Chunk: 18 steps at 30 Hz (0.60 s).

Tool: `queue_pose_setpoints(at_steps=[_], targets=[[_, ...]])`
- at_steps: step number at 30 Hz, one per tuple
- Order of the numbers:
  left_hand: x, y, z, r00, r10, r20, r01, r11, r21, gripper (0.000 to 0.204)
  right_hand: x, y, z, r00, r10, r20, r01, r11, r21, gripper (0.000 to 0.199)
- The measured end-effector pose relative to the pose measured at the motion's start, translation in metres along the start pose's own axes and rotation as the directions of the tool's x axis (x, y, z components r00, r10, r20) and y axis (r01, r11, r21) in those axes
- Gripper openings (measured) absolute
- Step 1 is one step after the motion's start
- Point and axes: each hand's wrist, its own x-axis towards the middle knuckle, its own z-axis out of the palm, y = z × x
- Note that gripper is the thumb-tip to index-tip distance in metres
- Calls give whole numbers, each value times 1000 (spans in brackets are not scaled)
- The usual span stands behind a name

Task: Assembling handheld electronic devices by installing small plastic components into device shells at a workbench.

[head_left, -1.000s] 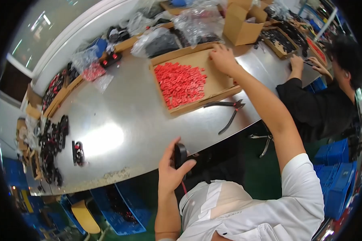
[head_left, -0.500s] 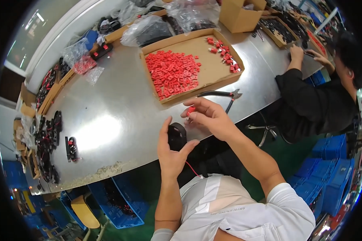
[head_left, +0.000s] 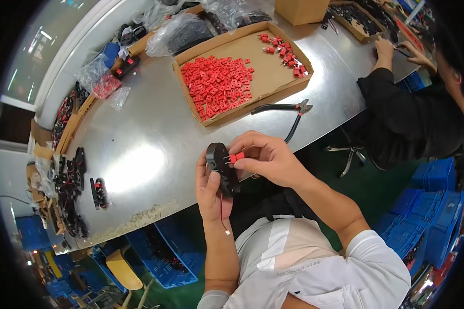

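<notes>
My left hand is closed round a black plastic housing, a long rounded part held tilted above the table's front edge. From its lower end hangs a thin red wire with a small white connector at the tip. Between thumb and fingers, my right hand pinches a small red plug with metal prongs. The prongs point left at the housing and touch it or nearly so; I cannot tell which. Beyond my hands, a cardboard tray holds a heap of small red square pieces and several red plugs.
Cutting pliers with black handles lie right of the tray. Black parts line the table's left end, and one lies apart. Plastic bags sit behind. A co-worker works at right. Blue crates stand below the table.
My left hand has turned the black housing, so its side and hanging wire now show. My right hand has brought the red plug left and down, up to the housing.
</notes>
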Motion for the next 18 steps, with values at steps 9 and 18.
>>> queue_pose_setpoints(at_steps=[9,18], targets=[[13,-18,16,998,62,26,-64,993,96,59,0,-14,-22,999,-32,-27,27,985,-173,19],[18,-11,17,993,113,34,-118,922,369,47,2,-5,-28,1000,5,-30,-8,995,-96,19]])
